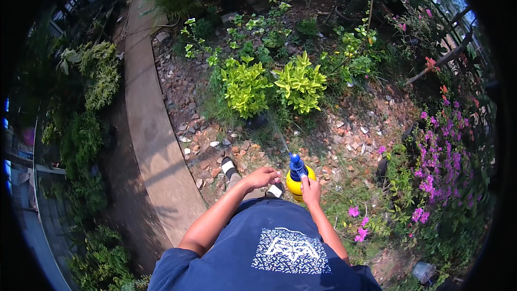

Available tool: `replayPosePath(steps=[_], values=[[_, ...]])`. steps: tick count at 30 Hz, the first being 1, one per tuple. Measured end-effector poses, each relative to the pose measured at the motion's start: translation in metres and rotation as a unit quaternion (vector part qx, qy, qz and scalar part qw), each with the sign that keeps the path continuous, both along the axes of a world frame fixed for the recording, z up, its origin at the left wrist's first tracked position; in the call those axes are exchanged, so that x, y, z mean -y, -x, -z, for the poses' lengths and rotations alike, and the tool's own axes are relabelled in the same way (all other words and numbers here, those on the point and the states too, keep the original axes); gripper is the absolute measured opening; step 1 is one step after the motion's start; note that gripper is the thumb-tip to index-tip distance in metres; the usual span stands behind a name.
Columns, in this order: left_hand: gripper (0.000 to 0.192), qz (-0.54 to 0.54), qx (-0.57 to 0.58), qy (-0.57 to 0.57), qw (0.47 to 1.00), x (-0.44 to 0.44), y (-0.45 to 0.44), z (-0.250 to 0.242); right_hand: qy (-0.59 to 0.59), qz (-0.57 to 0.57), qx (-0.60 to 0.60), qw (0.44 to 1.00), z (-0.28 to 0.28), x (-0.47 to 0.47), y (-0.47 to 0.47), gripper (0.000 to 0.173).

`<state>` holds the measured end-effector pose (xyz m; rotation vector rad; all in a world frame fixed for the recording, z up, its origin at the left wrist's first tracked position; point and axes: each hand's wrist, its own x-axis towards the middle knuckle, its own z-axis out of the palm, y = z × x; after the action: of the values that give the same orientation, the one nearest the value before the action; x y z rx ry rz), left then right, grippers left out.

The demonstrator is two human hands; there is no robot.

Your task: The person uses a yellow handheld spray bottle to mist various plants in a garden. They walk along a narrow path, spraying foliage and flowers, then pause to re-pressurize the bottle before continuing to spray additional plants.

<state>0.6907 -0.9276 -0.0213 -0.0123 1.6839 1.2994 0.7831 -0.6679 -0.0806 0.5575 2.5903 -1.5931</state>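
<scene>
My right hand (310,190) grips the blue handle of a yellow pump sprayer (295,186), its thumb on the lever near the top. From the sprayer's blue nozzle (295,157) a thin spray reaches forward towards two yellow-green leafy shrubs, a left one (245,87) and a right one (301,83). To the left of the sprayer, my left hand (263,177) is held in the air with its fingers loosely bent and nothing visible in it. My feet, in dark-and-white footwear (229,166), stand on stony ground below.
A concrete path (151,101) runs along the left, beside dark soil and bushes (83,141). Broken stones (355,139) cover the ground ahead. Bougainvillea (440,157) with pink flowers crowds the right, near a leaning branch (442,58). A hose (147,28) crosses the path's far end.
</scene>
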Motion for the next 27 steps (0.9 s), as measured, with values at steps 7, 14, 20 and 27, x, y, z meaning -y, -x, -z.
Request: replayPosePath(steps=[7,14,20,27], values=[[0.042,-0.015,0.016,0.001,1.000,0.007,-0.001,-0.004,0.005,0.012,-0.017,1.000,-0.010,-0.003,-0.010,0.059],[0.041,-0.038,0.037,0.008,0.999,0.020,0.001,-0.013,-0.012,0.011,-0.049,0.999,-0.019,0.006,-0.008,0.056],[0.040,-0.060,0.044,0.001,0.997,0.027,-0.005,-0.012,-0.020,0.001,-0.032,0.999,-0.020,0.006,-0.009,0.054],[0.039,-0.087,0.047,-0.023,0.995,0.034,-0.006,-0.009,-0.034,-0.003,-0.034,0.999,-0.012,0.008,-0.008,0.056]])
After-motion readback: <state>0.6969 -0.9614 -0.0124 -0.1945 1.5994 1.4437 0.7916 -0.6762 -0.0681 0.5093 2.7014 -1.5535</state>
